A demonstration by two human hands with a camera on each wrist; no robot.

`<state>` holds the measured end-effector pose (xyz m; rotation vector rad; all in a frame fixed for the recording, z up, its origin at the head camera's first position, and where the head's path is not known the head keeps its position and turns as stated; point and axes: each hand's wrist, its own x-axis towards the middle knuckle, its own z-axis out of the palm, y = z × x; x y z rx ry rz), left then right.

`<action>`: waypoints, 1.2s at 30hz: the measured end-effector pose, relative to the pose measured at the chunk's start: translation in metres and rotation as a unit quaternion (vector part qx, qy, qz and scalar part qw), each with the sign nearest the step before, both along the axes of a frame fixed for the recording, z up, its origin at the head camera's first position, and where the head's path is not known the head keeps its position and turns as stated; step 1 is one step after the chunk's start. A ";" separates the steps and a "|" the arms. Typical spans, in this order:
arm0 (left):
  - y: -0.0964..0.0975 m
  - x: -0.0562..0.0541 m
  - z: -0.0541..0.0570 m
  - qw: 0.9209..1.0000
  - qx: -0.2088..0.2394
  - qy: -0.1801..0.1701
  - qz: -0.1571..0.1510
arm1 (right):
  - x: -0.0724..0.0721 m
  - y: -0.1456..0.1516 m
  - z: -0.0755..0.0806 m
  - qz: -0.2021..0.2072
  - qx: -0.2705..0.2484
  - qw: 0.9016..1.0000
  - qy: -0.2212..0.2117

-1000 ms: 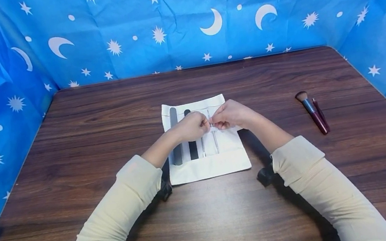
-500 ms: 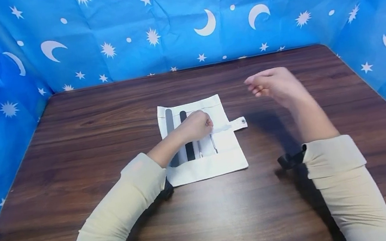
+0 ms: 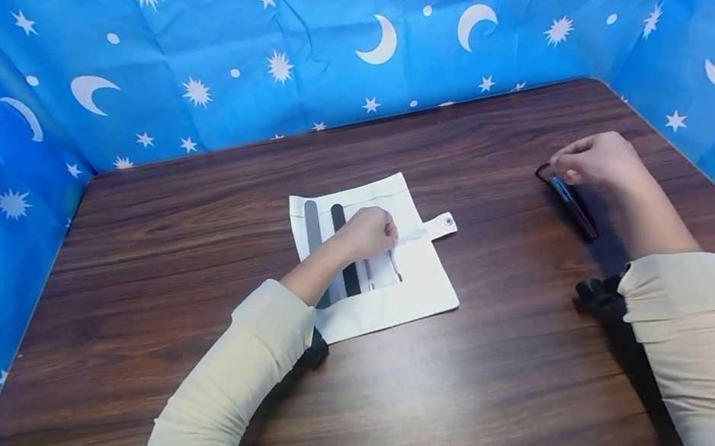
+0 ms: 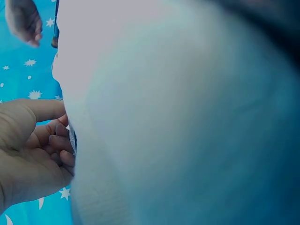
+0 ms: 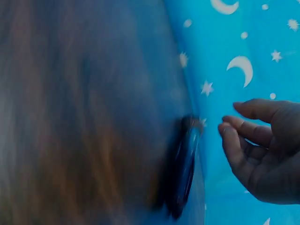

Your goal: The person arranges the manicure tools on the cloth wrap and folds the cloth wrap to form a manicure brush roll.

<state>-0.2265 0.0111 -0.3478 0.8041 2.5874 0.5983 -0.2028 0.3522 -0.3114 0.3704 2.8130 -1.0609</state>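
A white cloth tool roll (image 3: 427,297) lies unfolded in the middle of the table. My left hand (image 3: 369,233) stays over its centre, fingers curled, pinching at its pale cross band (image 3: 411,236); the fingertips are partly hidden. Below that hand show two thin metal tools (image 3: 396,267). A grey nail file (image 3: 312,222) and a black nail file (image 3: 350,279) lie to the left. At the right, my right hand (image 3: 598,160) hovers by the upper end of a makeup brush (image 3: 578,214). In the right wrist view the blurred brush (image 5: 187,164) lies apart from the relaxed fingers (image 5: 258,110).
A snap tab (image 3: 444,225) sticks out from the roll's right side. The brown wood-grain table (image 3: 478,382) extends around everything. Blue cloth (image 3: 299,16) with moons and stars hangs behind and at both sides.
My right hand has left the tool roll and moved right to the makeup brush. The left hand has stayed at the roll's middle. The view has shifted slightly.
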 end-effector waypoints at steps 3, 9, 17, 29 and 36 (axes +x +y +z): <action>0.000 -0.001 0.000 1.000 0.003 -0.002 0.003 | 0.001 0.008 -0.006 0.007 0.053 0.998 -0.015; -0.002 -0.002 -0.001 1.000 0.009 -0.012 0.011 | -0.003 0.011 -0.014 0.045 0.096 0.994 -0.038; -0.002 -0.002 -0.002 1.000 0.010 -0.010 0.008 | -0.008 0.006 -0.016 0.058 0.086 0.992 -0.069; -0.005 0.000 -0.001 1.000 0.012 -0.025 0.004 | -0.007 -0.006 -0.007 0.007 -0.012 1.000 0.020; -0.005 -0.001 -0.001 0.999 0.021 -0.032 0.003 | -0.016 -0.052 0.004 -0.046 -0.346 0.925 0.147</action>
